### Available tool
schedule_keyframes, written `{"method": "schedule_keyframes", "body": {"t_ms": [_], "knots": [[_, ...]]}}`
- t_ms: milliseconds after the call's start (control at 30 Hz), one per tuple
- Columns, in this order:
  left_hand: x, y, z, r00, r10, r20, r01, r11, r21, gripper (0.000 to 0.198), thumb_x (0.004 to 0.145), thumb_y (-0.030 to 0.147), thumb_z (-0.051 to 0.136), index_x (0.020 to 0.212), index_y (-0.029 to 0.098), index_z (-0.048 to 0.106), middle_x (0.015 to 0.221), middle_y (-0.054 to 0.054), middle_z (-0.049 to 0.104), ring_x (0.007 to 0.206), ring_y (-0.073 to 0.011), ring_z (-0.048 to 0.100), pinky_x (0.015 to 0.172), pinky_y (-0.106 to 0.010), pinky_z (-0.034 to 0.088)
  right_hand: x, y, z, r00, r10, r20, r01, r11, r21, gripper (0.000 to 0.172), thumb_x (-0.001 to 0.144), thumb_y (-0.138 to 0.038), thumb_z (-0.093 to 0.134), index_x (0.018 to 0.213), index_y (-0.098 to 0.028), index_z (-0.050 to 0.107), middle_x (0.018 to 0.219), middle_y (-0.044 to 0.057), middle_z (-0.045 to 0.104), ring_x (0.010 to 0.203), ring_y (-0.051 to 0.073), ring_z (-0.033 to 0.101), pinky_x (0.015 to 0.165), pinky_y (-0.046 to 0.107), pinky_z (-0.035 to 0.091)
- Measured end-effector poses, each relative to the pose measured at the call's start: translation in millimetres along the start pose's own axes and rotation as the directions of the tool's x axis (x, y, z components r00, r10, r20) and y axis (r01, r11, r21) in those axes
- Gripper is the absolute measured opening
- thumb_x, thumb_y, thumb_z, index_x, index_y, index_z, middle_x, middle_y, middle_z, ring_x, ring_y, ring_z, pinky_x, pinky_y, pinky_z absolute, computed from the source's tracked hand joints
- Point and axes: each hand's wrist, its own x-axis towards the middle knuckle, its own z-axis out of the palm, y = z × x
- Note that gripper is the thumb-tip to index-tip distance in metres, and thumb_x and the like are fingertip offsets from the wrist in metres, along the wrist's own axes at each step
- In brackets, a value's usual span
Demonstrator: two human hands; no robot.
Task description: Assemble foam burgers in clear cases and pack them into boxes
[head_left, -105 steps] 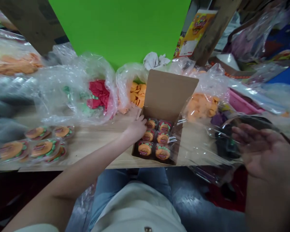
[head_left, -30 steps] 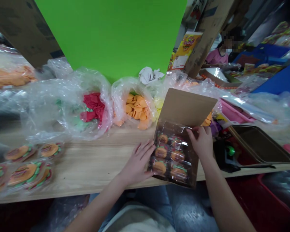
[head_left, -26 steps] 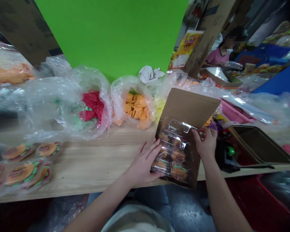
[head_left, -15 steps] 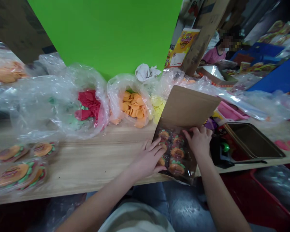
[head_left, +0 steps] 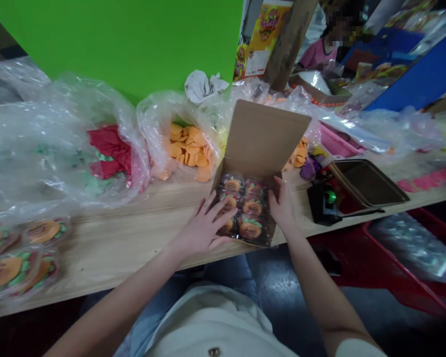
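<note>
A brown cardboard box (head_left: pixel 267 126) stands on the table with its lid raised at the back. Inside lie several clear-wrapped toy burgers (head_left: pixel 250 227) in two columns. My left hand (head_left: pixel 198 225) is open, its fingers spread over the left column and partly hiding it. At the box's right wall is my right hand (head_left: pixel 282 206), its thumb on the inner side and the other fingers at the wall's edge, gripping that side. More wrapped burgers (head_left: pixel 44 231) lie at the table's left end.
Clear bags with red pieces (head_left: pixel 111 153) and orange discs (head_left: pixel 189 146) line the back. To the right are a black tape dispenser (head_left: pixel 324 203), a dark tray (head_left: pixel 371 182) and a pink basket (head_left: pixel 338 141). A green panel (head_left: pixel 134 44) rises behind. A person (head_left: pixel 319 52) sits beyond.
The view has shifted, so the table's contents sit further left and higher. My right hand has moved from the base of the lid down to the box's right wall. My left hand remains over the burgers.
</note>
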Motion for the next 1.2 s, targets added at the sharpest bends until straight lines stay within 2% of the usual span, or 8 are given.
{"method": "schedule_keyframes", "body": {"t_ms": [133, 233, 300, 433, 700, 867, 1033, 1200], "knots": [[-50, -22, -12.0, 1.000, -0.017, 0.021, 0.015, 0.997, 0.074, 0.050, 0.084, 0.036, 0.047, 0.133, 0.029, 0.038, 0.148, -0.008, 0.018, 0.135, -0.0360, 0.006, 0.104, -0.055, 0.023, -1, -40, 30, 0.992, -0.077, 0.098, 0.074, 0.997, 0.035, 0.046, 0.090, -0.034, 0.033, 0.131, -0.014, 0.033, 0.129, 0.014, 0.044, 0.121, 0.020, 0.040, 0.102, 0.042, 0.034], [-82, -39, -14.8, 0.997, -0.076, -0.016, 0.077, 0.985, 0.154, 0.047, 0.083, 0.034, 0.051, 0.130, 0.031, 0.043, 0.147, -0.010, 0.019, 0.135, -0.0350, 0.011, 0.104, -0.051, 0.029, -11, -74, 36, 0.959, -0.210, 0.191, 0.223, 0.974, -0.045, 0.053, 0.089, -0.041, 0.037, 0.134, -0.013, 0.031, 0.143, 0.016, 0.023, 0.134, 0.025, 0.019, 0.106, 0.047, 0.025], [-95, -48, -14.8, 0.990, -0.135, -0.038, 0.140, 0.971, 0.195, 0.048, 0.084, 0.031, 0.050, 0.131, 0.030, 0.041, 0.147, -0.012, 0.020, 0.135, -0.0329, 0.016, 0.104, -0.048, 0.031, -23, -89, 31, 0.864, -0.375, 0.335, 0.424, 0.902, -0.083, 0.059, 0.085, -0.047, 0.045, 0.133, -0.015, 0.034, 0.148, 0.014, 0.009, 0.136, 0.030, 0.006, 0.107, 0.050, 0.020], [-106, -60, -10.1, 0.970, -0.210, -0.120, 0.233, 0.946, 0.226, 0.050, 0.085, 0.027, 0.049, 0.133, 0.031, 0.038, 0.147, -0.013, 0.019, 0.134, -0.0300, 0.022, 0.103, -0.045, 0.033, -48, -96, 27, 0.583, -0.542, 0.605, 0.692, 0.722, -0.020, 0.056, 0.081, -0.044, 0.054, 0.130, -0.021, 0.042, 0.149, 0.012, 0.002, 0.135, 0.033, 0.003, 0.105, 0.050, 0.023], [-128, -68, -4.6, 0.958, -0.254, -0.136, 0.268, 0.959, 0.096, 0.056, 0.085, 0.034, 0.045, 0.137, 0.020, 0.029, 0.149, -0.016, 0.009, 0.135, -0.0299, 0.015, 0.106, -0.051, 0.020, -62, -101, 41, 0.623, -0.467, 0.628, 0.682, 0.717, -0.143, 0.051, 0.084, -0.030, 0.053, 0.133, -0.026, 0.038, 0.149, 0.014, 0.001, 0.135, 0.034, 0.006, 0.101, 0.052, 0.029], [-140, -74, -4.5, 0.909, -0.345, -0.232, 0.342, 0.938, -0.056, 0.049, 0.087, 0.028, 0.042, 0.133, 0.016, 0.032, 0.138, -0.013, 0.039, 0.128, -0.0202, 0.035, 0.105, -0.044, 0.028, -55, -101, 24, 0.555, -0.502, 0.663, 0.732, 0.674, -0.103, 0.050, 0.083, -0.028, 0.053, 0.131, -0.028, 0.040, 0.148, 0.013, 0.015, 0.134, 0.032, 0.014, 0.102, 0.057, 0.022], [-140, -75, -2.7, 0.875, -0.357, -0.326, 0.346, 0.933, -0.093, 0.039, 0.084, 0.027, 0.049, 0.123, 0.020, 0.046, 0.131, -0.011, 0.048, 0.122, -0.0218, 0.043, 0.099, -0.042, 0.037, -46, -139, 31, 0.594, -0.531, 0.604, 0.721, 0.684, -0.108, 0.056, 0.077, -0.049, 0.057, 0.123, -0.019, 0.049, 0.147, 0.017, 0.016, 0.134, 0.036, 0.009, 0.103, 0.062, 0.011], [-141, -63, 0.2, 0.855, -0.427, -0.295, 0.325, 0.883, -0.338, 0.053, 0.082, 0.020, 0.045, 0.133, 0.020, 0.031, 0.138, -0.013, 0.038, 0.125, -0.0233, 0.038, 0.102, -0.046, 0.033, -51, -172, 72, 0.493, -0.604, 0.626, 0.764, 0.645, 0.019, 0.052, 0.083, -0.045, 0.050, 0.131, -0.031, 0.039, 0.148, 0.012, 0.015, 0.134, 0.034, 0.011, 0.101, 0.059, 0.019]]}}
